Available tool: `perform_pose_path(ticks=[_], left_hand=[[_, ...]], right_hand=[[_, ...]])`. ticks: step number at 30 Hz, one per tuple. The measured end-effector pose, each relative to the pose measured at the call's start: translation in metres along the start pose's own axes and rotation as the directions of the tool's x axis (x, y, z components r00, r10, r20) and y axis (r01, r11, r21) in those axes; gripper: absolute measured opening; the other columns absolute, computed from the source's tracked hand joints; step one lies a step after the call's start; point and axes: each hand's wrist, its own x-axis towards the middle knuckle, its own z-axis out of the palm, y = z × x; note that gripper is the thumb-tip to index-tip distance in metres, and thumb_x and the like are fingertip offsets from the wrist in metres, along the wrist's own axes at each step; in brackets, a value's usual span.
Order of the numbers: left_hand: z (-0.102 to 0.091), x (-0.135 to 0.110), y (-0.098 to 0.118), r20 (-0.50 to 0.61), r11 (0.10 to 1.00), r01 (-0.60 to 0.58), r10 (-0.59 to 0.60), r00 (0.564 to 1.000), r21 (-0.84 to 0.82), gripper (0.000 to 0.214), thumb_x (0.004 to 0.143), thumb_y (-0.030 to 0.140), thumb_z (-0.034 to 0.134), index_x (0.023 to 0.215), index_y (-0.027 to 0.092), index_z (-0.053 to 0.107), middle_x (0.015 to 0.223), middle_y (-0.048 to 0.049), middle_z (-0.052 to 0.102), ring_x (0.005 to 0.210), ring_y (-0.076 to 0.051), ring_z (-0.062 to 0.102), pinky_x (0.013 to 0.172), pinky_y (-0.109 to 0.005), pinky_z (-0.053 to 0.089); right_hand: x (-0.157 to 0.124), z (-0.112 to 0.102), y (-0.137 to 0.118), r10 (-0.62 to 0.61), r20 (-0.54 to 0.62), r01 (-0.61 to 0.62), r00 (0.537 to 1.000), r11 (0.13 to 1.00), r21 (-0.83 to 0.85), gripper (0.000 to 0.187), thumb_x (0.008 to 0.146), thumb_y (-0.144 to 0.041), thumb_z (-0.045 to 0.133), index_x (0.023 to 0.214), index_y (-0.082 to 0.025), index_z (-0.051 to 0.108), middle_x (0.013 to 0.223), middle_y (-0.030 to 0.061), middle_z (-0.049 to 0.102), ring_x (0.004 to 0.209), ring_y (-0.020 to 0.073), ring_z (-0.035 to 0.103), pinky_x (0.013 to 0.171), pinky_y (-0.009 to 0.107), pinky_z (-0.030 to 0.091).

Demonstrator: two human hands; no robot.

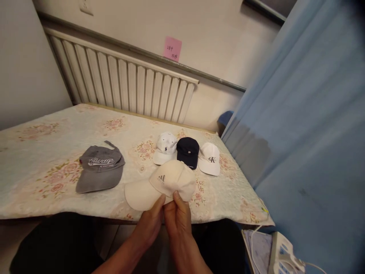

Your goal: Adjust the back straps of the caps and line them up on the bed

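Note:
A cream baseball cap (171,179) with a three-stripe logo is held over the front of the bed, its brim pointing left. My left hand (151,220) pinches the lower edge near the brim, thumb on top. Close beside it, my right hand (179,215) grips the same edge with its thumb, fingers curled underneath. Behind the held cap stand a white cap (165,144) with a small dark emblem, a navy cap (187,149) and another white cap (209,158) with black letters. Off to the left lies a grey cap (101,165) with white lettering.
A floral sheet (114,123) covers the bed. Behind it runs a white radiator (122,78) under a pipe, with a pink note (172,48) above. A blue curtain (299,125) hangs at the right. A power strip (282,251) with cables sits at the lower right.

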Motion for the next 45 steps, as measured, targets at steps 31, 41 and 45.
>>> perform_pose_path(ticks=[31, 41, 45], left_hand=[[0.001, 0.011, 0.019, 0.071, 0.979, 0.068, -0.055, 0.996, -0.192, 0.052, 0.091, 0.030, 0.047, 0.140, 0.020, 0.035, 0.124, -0.0069, 0.062, 0.118, -0.020, 0.054, 0.109, -0.034, 0.032], [0.006, 0.011, 0.022, -0.025, 0.988, 0.003, -0.007, 1.000, -0.152, 0.053, 0.086, 0.013, 0.052, 0.138, 0.016, 0.039, 0.121, -0.0085, 0.064, 0.111, -0.021, 0.059, 0.105, -0.035, 0.038], [0.006, 0.014, 0.025, -0.036, 0.986, 0.037, -0.043, 0.998, -0.164, 0.053, 0.086, 0.009, 0.049, 0.137, 0.015, 0.039, 0.120, -0.0093, 0.064, 0.111, -0.022, 0.060, 0.104, -0.037, 0.041]], right_hand=[[0.003, -0.011, 0.002, 0.108, -0.009, -0.108, 0.994, 0.993, 0.049, 0.044, 0.076, -0.023, 0.066, 0.119, -0.017, 0.056, 0.108, 0.0075, 0.070, 0.103, 0.0197, 0.064, 0.102, 0.042, 0.042], [0.001, -0.016, 0.009, 0.107, 0.031, -0.109, 0.994, 0.990, 0.084, 0.047, 0.079, -0.021, 0.064, 0.123, -0.017, 0.052, 0.107, 0.0072, 0.070, 0.104, 0.0200, 0.064, 0.104, 0.044, 0.041], [0.001, -0.016, 0.006, 0.104, 0.015, -0.105, 0.994, 0.993, 0.049, 0.048, 0.077, -0.022, 0.066, 0.123, -0.018, 0.053, 0.109, 0.0074, 0.069, 0.105, 0.0207, 0.063, 0.103, 0.045, 0.042]])
